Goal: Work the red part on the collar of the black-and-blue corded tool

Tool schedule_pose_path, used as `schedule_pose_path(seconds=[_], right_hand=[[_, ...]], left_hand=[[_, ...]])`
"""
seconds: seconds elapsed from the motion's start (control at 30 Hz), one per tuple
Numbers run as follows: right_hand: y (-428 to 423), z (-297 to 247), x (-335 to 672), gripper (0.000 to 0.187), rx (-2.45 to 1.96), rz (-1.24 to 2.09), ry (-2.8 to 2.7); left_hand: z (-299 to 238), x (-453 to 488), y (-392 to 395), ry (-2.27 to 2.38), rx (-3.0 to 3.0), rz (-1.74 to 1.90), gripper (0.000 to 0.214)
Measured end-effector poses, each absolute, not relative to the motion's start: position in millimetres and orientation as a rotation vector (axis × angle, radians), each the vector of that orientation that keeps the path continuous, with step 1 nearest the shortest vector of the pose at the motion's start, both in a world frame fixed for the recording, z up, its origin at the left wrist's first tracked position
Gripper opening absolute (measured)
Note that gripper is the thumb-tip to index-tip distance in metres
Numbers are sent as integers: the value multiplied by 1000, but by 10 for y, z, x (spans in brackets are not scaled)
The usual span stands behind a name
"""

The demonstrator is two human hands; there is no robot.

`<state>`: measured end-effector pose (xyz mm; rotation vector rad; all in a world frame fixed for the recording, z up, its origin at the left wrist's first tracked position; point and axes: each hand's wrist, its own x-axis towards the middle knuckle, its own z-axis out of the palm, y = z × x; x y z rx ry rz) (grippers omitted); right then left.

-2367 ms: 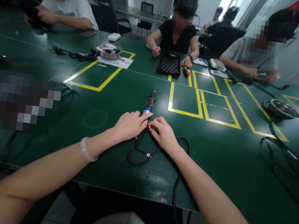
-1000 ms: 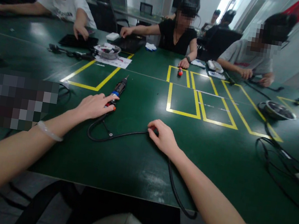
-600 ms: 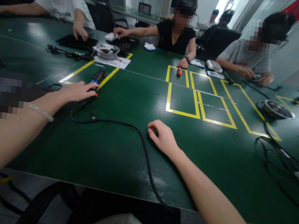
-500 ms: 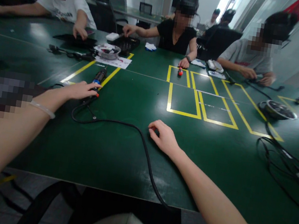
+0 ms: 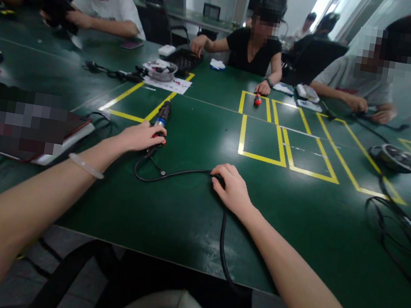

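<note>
My left hand (image 5: 140, 136) is closed around the grip of a corded electric screwdriver (image 5: 163, 113), its black barrel with a blue band pointing away from me. Red parts show beside my fingers, and the palm side is hidden. From the tool's near end a black cable (image 5: 183, 172) loops across the green table to my right hand (image 5: 234, 190). There the fingers are curled on the cable, which comes out below the hand and drops over the near table edge.
Yellow tape outlines (image 5: 263, 159) mark the green table (image 5: 180, 217). A clear bowl (image 5: 160, 70) rests on paper at the back left; a metal bowl (image 5: 403, 158) and tangled cables stand at the right. A closed laptop-like object (image 5: 71, 140) lies left. Several people sit opposite, one hand near a red item (image 5: 257, 100).
My left hand has moved right with the screwdriver, away from the taped outline. The right hand has taken hold of the cable, which lay beside it before. My view has turned slightly left.
</note>
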<state>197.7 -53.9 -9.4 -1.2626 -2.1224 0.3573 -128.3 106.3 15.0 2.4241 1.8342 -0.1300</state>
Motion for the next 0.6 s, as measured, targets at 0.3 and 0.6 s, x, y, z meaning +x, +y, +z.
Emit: schedule_pose_path(seconds=[0.3, 0.6], right_hand=[[-515, -127, 2016, 11, -1366, 300, -2162], [-464, -193, 2054, 19, -1403, 328, -2236]], left_hand=[[177, -441, 402, 1723, 2475, -60, 54], [200, 142, -37, 1608, 2588, -17, 51]])
